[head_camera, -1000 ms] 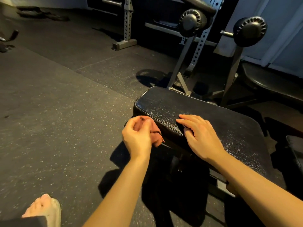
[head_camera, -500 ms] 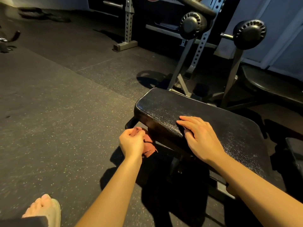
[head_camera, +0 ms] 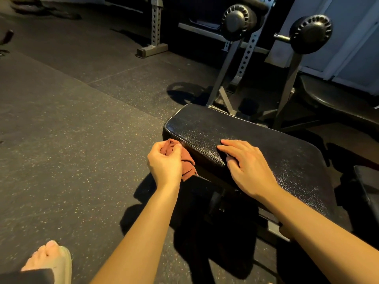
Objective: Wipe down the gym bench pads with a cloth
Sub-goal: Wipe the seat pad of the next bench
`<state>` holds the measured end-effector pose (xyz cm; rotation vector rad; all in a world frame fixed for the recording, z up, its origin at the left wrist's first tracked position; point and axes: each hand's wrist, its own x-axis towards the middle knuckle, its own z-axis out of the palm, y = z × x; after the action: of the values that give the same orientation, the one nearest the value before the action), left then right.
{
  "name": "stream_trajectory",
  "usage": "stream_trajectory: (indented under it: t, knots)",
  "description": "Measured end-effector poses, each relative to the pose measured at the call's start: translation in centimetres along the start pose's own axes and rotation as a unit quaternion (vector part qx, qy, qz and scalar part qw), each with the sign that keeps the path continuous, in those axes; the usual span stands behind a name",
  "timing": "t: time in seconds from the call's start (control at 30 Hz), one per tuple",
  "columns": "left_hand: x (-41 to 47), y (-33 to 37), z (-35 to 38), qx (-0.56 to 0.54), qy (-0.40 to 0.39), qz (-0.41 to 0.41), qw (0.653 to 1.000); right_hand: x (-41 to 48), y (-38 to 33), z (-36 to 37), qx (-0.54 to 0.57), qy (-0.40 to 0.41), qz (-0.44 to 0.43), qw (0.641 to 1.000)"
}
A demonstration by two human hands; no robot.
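Now I'm gripping the soft, light cloth [head_camera: 187, 160] bunched in my left hand [head_camera: 164, 163], likely the surest hold, my right hand [head_camera: 248, 167] lying flat on the bench pad [head_camera: 205, 128]

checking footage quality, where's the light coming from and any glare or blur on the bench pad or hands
Head view: warm light from the right throws hard shadows leftward onto the floor; speckled glare on the bench pad; left hand, cloth and right hand look sharp; edges bend.
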<state>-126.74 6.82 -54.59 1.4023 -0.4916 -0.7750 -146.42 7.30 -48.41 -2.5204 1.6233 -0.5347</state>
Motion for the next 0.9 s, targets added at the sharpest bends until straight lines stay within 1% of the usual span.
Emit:
stream_trajectory:
  t: [0.1,0.2,0.27,0.3,0.4,0.43,0.5,0.57,0.63,0.67,0.8,0.87,0.9]
  knots:
    - [0.2,0.2,-0.5,0.016,0.000,-0.032,0.999,-0.1,-0.1,-0.1,0.000,0.001,0.003,1.000]
    - [0.1,0.0,-0.5,0.018,-0.028,0.000,0.999,-0.2,-0.2,-0.2,-0.004,-0.002,0.003,1.000]
    - [-0.2,0.1,-0.5,0.025,-0.024,0.004,0.999,0.0,-0.1,-0.1,-0.003,-0.001,0.002,1.000]
    - [-0.1,0.1,-0.7,0.022,-0.021,-0.007,1.000,0.0,-0.1,-0.1,-0.004,-0.002,0.000,1.000]
    - [-0.3,0.7,-1.3,-0.005,-0.045,-0.047,0.998,-0.2,-0.2,-0.2,-0.003,0.003,0.002,1.000]
    - [-0.5,1.0,-1.5,-0.006,-0.040,-0.049,0.998,-0.2,-0.2,-0.2,-0.002,0.003,0.003,1.000]
    - [-0.2,1.2,-1.6,-0.017,-0.002,-0.019,1.000,-0.2,-0.2,-0.2,0.000,-0.001,0.004,1.000]
    - [0.3,2.0,-1.6,-0.042,0.043,0.038,0.997,-0.1,-0.2,-0.2,0.001,-0.001,0.006,1.000]
    - [0.5,2.8,-1.4,-0.050,0.061,0.069,0.995,-0.1,-0.1,-0.1,0.001,0.001,0.005,1.000]
    - [0.5,2.8,-1.2,-0.047,0.055,0.072,0.995,-0.1,-0.1,-0.1,0.001,0.003,0.004,1.000]
    - [-1.3,2.6,-0.7,-0.026,-0.010,0.080,0.996,0.0,-0.2,-0.2,-0.001,0.004,0.001,1.000]
    - [-2.0,1.8,-0.7,-0.003,-0.041,0.053,0.998,0.0,-0.1,-0.2,-0.006,0.004,0.001,1.000]
    - [-2.1,1.6,-1.1,-0.014,-0.056,0.033,0.998,-0.1,-0.1,-0.2,-0.007,0.004,0.001,1.000]
